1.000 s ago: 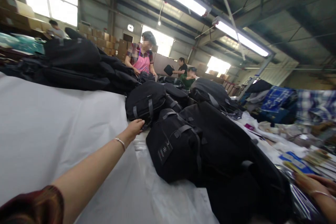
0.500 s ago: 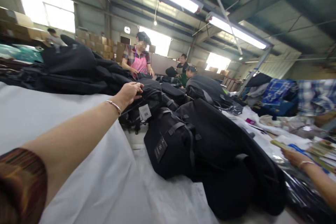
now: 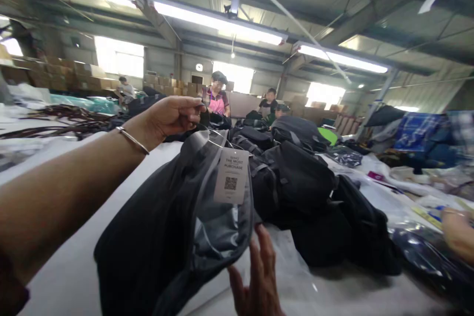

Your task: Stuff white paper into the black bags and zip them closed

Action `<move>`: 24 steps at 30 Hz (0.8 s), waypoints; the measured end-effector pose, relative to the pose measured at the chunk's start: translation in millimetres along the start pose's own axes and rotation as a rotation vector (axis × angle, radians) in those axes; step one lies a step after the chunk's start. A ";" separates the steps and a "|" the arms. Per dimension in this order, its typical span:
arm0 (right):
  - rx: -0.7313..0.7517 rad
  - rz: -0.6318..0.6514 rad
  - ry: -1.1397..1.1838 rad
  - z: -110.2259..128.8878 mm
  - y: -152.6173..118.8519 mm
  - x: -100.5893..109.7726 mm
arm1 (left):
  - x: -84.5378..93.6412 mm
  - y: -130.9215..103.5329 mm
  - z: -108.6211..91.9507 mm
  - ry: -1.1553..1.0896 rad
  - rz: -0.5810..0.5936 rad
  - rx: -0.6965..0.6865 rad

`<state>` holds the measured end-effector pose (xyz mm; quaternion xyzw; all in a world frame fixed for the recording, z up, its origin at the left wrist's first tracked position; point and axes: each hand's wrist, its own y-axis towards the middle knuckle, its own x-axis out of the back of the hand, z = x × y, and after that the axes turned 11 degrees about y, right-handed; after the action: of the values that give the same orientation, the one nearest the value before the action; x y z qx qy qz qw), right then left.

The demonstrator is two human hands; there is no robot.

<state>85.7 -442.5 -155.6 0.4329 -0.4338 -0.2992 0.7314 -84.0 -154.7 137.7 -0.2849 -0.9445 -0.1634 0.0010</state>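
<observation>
My left hand (image 3: 176,116) is raised, with thumb and fingers pinched at the top of a black bag (image 3: 148,222); a dark loop shows at the fingertips, its exact part unclear. The bag hangs tilted, its shiny grey lining (image 3: 217,237) showing through an opening. A paper hang tag (image 3: 231,177) with a QR code dangles on a thin string in front of the opening. My right hand (image 3: 259,276) is low at the bag's right edge, fingers spread and holding nothing; whether it touches the bag I cannot tell.
More black bags (image 3: 296,177) are heaped ahead and to the right on the white-covered table (image 3: 292,261). Another person's hand (image 3: 459,232) is at the right edge near dark plastic wrap (image 3: 418,252). A co-worker in a pink apron (image 3: 217,103) stands across the table.
My left hand has brought a black bag up from the heap and nearer to me. My right hand has come into view below, beside it. The view has turned left.
</observation>
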 end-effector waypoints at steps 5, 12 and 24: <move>0.181 0.101 0.077 27.8 75.9 14.8 | 4.3 -57.5 66.2 0.102 0.003 0.245; 0.289 0.386 0.350 77.2 57.8 -27.8 | 90.9 -101.0 134.1 0.500 -0.057 0.595; 0.431 0.491 0.367 120.8 79.5 -63.5 | 107.9 -190.3 62.8 0.847 0.015 0.205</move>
<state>-45.5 -400.5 -78.4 0.5064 -0.4392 0.0657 0.7392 -271.1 -226.5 29.9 -0.1978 -0.8699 -0.1712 0.4181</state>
